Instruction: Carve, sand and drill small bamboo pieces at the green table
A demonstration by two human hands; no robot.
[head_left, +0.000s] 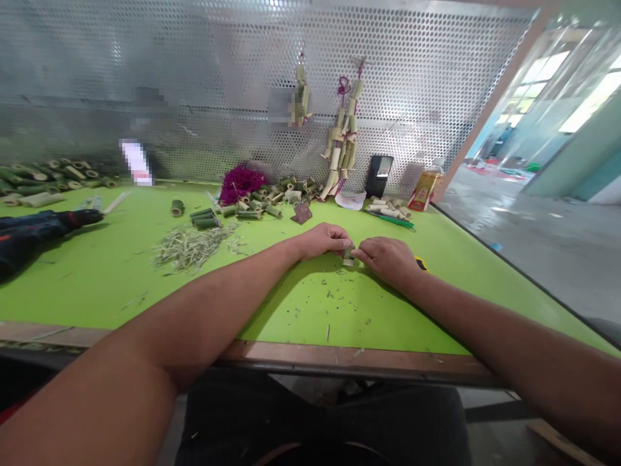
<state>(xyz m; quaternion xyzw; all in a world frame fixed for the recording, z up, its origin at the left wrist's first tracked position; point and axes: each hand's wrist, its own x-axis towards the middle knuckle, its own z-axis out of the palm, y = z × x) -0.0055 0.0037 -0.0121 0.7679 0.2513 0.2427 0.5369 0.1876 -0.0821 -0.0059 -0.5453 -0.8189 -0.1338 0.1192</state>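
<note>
Left hand pinches a bamboo piece; right hand, grip unclear; beyond, pale tubes look peeled; green tubes unpeeled.

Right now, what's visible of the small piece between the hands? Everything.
The small piece looks like cut bamboo: short, dull greenish-grey, paler at the end nearest the camera. The left hand pinches it; the right hand has its fingertips at the other side. It is low over the green tabletop; whether it touches that surface can't be told. Fingers hide part of it.
</note>
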